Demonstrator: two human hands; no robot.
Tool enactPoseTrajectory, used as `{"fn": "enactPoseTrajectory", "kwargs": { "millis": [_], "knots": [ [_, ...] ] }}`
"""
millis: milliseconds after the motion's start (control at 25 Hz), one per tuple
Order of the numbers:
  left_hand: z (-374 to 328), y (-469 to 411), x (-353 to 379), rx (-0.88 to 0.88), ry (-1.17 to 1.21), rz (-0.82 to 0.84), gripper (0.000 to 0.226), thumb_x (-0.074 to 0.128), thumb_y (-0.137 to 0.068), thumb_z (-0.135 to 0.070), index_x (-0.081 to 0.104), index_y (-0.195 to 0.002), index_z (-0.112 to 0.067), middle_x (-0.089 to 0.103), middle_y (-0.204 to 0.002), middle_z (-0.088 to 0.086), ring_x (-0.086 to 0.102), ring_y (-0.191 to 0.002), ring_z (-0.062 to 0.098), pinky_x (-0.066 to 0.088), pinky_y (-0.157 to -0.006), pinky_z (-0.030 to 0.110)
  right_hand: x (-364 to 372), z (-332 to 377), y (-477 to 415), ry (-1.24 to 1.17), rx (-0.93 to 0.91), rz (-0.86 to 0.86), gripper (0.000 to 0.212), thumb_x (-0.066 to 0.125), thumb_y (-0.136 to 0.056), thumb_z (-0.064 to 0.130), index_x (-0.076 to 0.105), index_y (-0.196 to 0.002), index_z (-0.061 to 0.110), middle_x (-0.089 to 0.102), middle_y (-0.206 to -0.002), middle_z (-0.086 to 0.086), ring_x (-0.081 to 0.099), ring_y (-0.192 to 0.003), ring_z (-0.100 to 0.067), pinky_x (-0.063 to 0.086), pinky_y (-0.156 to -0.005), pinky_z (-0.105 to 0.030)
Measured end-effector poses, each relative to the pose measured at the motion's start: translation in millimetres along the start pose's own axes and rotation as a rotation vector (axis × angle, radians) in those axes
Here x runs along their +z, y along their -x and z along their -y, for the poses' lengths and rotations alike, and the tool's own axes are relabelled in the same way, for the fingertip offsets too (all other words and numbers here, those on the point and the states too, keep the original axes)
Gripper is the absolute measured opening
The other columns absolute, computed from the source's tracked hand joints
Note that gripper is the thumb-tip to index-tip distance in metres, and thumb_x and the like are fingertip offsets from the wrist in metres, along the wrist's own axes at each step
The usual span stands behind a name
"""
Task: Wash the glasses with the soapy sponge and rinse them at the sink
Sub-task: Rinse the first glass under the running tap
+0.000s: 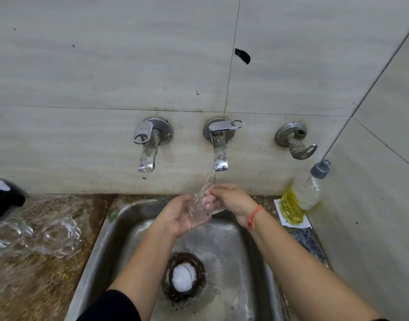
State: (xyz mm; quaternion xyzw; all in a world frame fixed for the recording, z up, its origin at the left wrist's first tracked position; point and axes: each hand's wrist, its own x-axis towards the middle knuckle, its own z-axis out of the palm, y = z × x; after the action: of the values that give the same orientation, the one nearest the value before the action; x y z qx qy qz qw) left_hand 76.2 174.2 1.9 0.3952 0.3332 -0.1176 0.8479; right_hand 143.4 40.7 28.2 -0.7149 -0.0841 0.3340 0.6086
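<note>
A clear glass (200, 205) is held tilted over the steel sink (233, 246), under water running from the middle tap (220, 156). My left hand (178, 214) cups the glass from below and the left. My right hand (231, 200) holds its upper end, with fingers curled at the rim and seemingly inside it. Two more clear glasses (57, 237) (9, 237) lie on the speckled counter to the left of the sink. No sponge is in view.
A second tap (148, 144) is on the wall to the left, a valve (296, 140) to the right. A bottle of yellow dish liquid (300, 195) leans in the right corner on a white tray (291, 222). Foam sits in the drain (183, 276). A dark object (4, 195) stands at far left.
</note>
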Motion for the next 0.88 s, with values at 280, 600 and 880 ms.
{"fn": "enactPoseTrajectory", "kwargs": {
  "millis": [280, 600, 880],
  "knots": [
    [15, -5, 32, 0.182, -0.003, 0.005, 0.037, 0.027, -0.106, -0.023, 0.057, -0.116, -0.003, 0.067, -0.079, 0.006, 0.062, -0.065, 0.015, 0.052, -0.059, 0.027, -13, -13, 12, -0.347, 0.157, -0.225, 0.031, 0.040, -0.101, 0.010, 0.060, -0.077, 0.006, 0.068, -0.055, 0.001, 0.062, -0.043, -0.010, 0.053, -0.062, -0.022],
    [22, 4, 24, 0.269, 0.102, 0.255, 0.041, 0.039, -0.095, -0.002, 0.052, -0.131, -0.017, 0.071, -0.105, -0.001, 0.066, -0.085, 0.017, 0.047, -0.080, 0.035, -12, -17, 23, -0.617, 0.294, -0.251, 0.032, 0.034, -0.102, 0.015, 0.057, -0.080, 0.010, 0.064, -0.048, 0.006, 0.061, -0.040, -0.006, 0.049, -0.049, -0.021],
    [16, 6, -12, 0.358, -0.425, 0.121, 0.065, 0.076, -0.074, -0.013, 0.049, -0.133, -0.022, 0.069, -0.114, 0.002, 0.065, -0.097, 0.012, 0.048, -0.081, 0.028, 3, -5, 20, -0.584, 0.258, -0.156, 0.029, 0.035, -0.103, 0.017, 0.058, -0.088, 0.007, 0.070, -0.059, 0.003, 0.067, -0.051, -0.006, 0.051, -0.056, -0.022]
  ]
}}
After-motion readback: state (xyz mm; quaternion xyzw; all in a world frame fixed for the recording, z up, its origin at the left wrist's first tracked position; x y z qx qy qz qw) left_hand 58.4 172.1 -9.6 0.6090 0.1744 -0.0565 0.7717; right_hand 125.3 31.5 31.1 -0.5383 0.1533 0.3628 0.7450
